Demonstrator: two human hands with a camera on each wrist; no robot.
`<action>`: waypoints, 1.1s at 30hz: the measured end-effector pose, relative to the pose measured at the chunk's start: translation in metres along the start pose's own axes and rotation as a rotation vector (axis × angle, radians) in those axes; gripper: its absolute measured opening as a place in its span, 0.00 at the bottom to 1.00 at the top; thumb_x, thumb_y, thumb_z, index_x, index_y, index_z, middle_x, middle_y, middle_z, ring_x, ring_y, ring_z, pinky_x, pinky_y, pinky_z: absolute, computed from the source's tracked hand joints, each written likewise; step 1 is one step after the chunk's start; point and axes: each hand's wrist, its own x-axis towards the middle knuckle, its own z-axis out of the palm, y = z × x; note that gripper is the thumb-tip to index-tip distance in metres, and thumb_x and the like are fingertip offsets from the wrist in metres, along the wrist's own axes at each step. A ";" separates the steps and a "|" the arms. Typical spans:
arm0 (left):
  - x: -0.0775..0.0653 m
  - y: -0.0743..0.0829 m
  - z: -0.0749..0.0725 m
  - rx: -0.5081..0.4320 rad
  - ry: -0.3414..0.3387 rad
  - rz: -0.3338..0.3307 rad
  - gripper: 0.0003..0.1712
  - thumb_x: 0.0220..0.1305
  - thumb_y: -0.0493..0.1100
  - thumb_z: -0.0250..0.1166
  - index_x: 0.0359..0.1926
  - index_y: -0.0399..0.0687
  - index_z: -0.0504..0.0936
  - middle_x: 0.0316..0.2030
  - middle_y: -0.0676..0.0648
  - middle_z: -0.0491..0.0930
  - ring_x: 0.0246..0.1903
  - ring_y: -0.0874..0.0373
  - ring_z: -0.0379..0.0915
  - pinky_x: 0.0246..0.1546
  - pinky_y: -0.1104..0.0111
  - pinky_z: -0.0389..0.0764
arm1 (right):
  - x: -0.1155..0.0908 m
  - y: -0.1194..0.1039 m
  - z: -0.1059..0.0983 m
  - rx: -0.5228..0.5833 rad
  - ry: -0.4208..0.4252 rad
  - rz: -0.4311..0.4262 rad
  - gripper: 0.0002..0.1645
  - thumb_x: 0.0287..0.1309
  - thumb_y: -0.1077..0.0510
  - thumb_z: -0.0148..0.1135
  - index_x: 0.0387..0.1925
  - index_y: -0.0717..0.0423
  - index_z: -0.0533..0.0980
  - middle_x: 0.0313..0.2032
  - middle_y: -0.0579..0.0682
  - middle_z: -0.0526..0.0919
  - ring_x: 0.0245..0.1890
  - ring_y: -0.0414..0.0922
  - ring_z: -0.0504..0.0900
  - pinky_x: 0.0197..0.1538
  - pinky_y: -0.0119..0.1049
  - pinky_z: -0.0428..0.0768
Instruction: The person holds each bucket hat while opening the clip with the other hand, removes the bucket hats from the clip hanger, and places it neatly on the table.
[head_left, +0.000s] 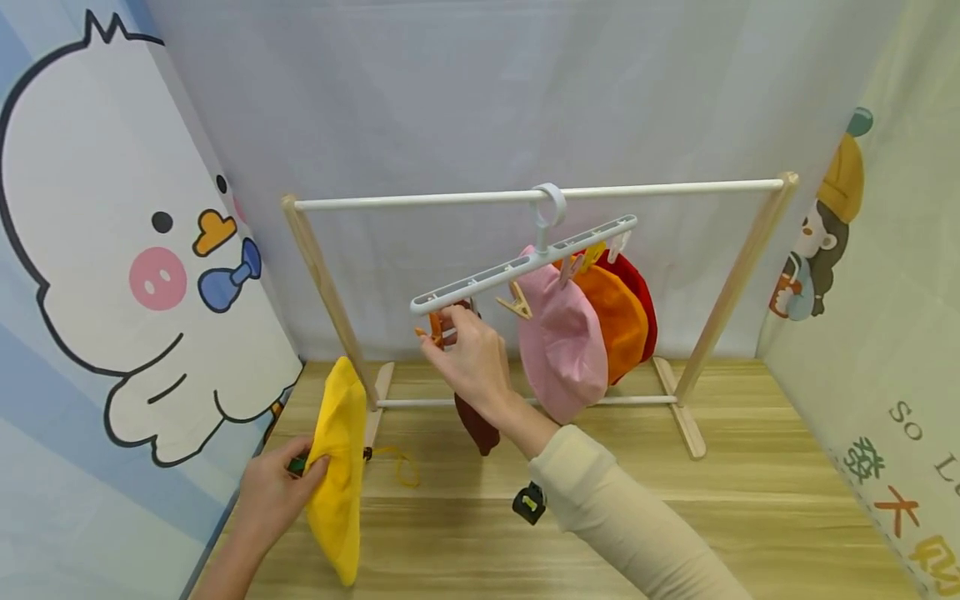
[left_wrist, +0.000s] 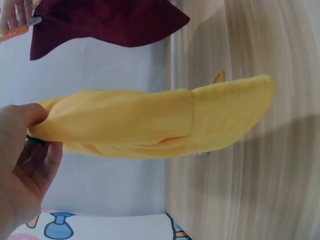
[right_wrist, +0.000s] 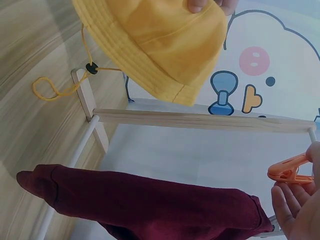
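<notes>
My left hand (head_left: 279, 492) pinches a yellow bucket hat (head_left: 339, 492) by its crown, low at the left of the rack. A small dark green thing (head_left: 296, 466) shows by those fingers; its kind is unclear. A yellow cord hangs from the hat. My right hand (head_left: 476, 358) holds an orange clothespin (right_wrist: 287, 171) at the left end of a white hanger (head_left: 480, 279). Behind that hand hangs a maroon hat (right_wrist: 140, 200), partly hidden in the head view. Pink (head_left: 562, 350), orange (head_left: 618, 321) and red hats hang further right from clothespins.
The hanger hooks over the white rod (head_left: 420, 200) of a wooden-legged rack (head_left: 738, 287). A beige clothespin (head_left: 516, 302) hangs between the maroon and pink hats. A small black object (head_left: 529, 503) with a yellow-green label lies on the wooden table (head_left: 750, 517). Printed curtains stand at both sides.
</notes>
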 end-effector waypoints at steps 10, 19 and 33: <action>-0.004 -0.023 -0.004 0.131 -0.032 -0.053 0.12 0.49 0.38 0.68 0.38 0.41 0.83 0.26 0.45 0.83 0.19 0.61 0.72 0.19 0.71 0.71 | 0.000 0.000 0.001 0.005 0.000 0.001 0.15 0.48 0.53 0.66 0.37 0.55 0.75 0.31 0.46 0.82 0.27 0.37 0.83 0.30 0.31 0.78; -0.002 -0.039 -0.015 0.226 -0.100 -0.101 0.16 0.51 0.40 0.66 0.41 0.37 0.81 0.26 0.41 0.82 0.18 0.57 0.72 0.21 0.62 0.74 | -0.001 0.001 0.001 0.012 -0.001 0.002 0.15 0.48 0.53 0.66 0.37 0.55 0.75 0.32 0.46 0.82 0.26 0.37 0.83 0.29 0.29 0.78; -0.006 -0.059 -0.007 0.327 -0.233 -0.135 0.15 0.51 0.40 0.67 0.40 0.37 0.79 0.26 0.40 0.81 0.18 0.57 0.68 0.21 0.60 0.72 | -0.001 0.001 0.002 0.008 0.004 0.003 0.15 0.49 0.54 0.65 0.38 0.54 0.74 0.32 0.45 0.81 0.26 0.36 0.83 0.29 0.30 0.78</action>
